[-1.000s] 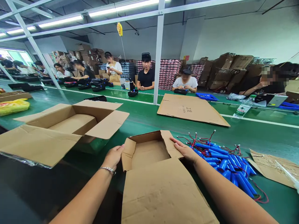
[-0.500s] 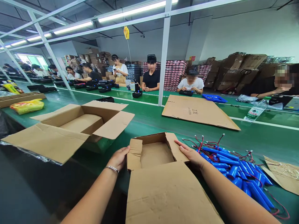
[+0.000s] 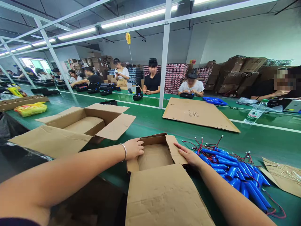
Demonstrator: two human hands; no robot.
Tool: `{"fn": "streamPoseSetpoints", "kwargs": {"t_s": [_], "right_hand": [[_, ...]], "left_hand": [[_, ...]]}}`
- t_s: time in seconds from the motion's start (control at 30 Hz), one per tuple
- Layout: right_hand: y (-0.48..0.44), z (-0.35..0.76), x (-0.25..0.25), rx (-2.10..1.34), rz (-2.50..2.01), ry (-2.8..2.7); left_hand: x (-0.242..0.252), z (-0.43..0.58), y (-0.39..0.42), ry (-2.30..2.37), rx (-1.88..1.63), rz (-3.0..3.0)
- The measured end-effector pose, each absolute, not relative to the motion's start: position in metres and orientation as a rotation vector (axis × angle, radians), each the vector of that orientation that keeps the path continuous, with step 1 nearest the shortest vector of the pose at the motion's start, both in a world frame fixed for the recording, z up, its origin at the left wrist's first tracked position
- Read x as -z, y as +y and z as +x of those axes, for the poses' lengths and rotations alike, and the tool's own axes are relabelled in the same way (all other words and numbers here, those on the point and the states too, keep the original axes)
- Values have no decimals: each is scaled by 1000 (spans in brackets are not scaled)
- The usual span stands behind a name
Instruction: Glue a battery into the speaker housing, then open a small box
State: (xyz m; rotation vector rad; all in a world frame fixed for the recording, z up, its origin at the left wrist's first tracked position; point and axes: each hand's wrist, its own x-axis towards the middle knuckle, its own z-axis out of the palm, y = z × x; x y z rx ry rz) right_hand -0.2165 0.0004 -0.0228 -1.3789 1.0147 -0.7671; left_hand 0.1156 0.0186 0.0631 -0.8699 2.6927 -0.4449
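Observation:
A shallow cardboard box (image 3: 155, 155) lies in front of me on the green bench, its long front flap (image 3: 164, 194) folded out toward me. My left hand (image 3: 134, 148) reaches over the box's left side, fingers curled across the edge and the left flap, which it partly covers. On the other side, my right hand (image 3: 189, 154) grips the right flap (image 3: 176, 149), fingertips on top and thumb hidden. Just right of that hand lies a heap of blue wrapped battery packs (image 3: 235, 169) with red and black wires and white plugs.
A larger open carton (image 3: 94, 121) stands to the left, flaps spread. Beyond the box lies a flat cardboard sheet (image 3: 199, 114). A water bottle (image 3: 256, 111), a blue tray (image 3: 214, 100) and a yellow bag (image 3: 31, 109) are around. Several people sit across the bench.
My left hand has moved from the box's outer left side up over its edge, with the forearm swinging across from the left. My right hand stays on the right flap.

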Motion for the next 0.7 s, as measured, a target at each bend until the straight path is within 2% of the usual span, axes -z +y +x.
{"fn": "streamPoseSetpoints", "kwargs": {"t_s": [0.13,0.27,0.37,0.47,0.6,0.7], "right_hand": [[3,-216,21,780,-1416,1015],[5,-215,19,793,-1463,1057],[2,-213,14,750,-1498,1122],[1,-209,3,666,-1564,1271],[9,-196,-18,572,-1735,1504],[18,-184,-27,532,-1792,1598]], "left_hand": [[-62,102,14,2628,506,-776],[-92,106,21,2699,629,-728],[-115,121,36,2820,828,-977],[-114,135,56,2959,1009,-1313],[-91,141,77,2962,865,-1394],[-84,133,84,3004,633,-1171]]}}
